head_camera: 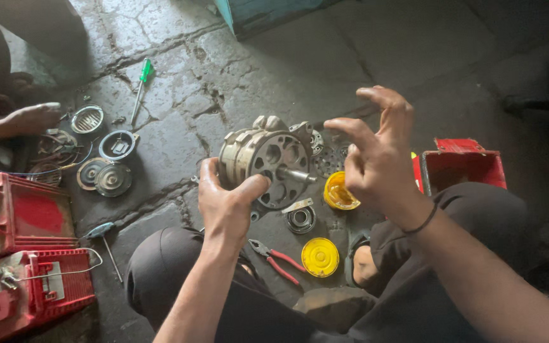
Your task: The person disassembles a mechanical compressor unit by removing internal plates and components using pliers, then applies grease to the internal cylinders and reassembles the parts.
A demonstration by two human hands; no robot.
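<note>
Here, motor housing [265,160] between hands.

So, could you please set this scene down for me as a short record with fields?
Setting: cracked stone floor, person seated
Left hand: grips the metal motor housing, shaft pointing right
Right hand: open, fingers spread, beside the shaft, touching nothing
Near the knees: red-handled pliers, yellow cap, yellow tub, bearing ring
Farther off: green-handled screwdriver, red crate
Others: another person's hand at left
</note>
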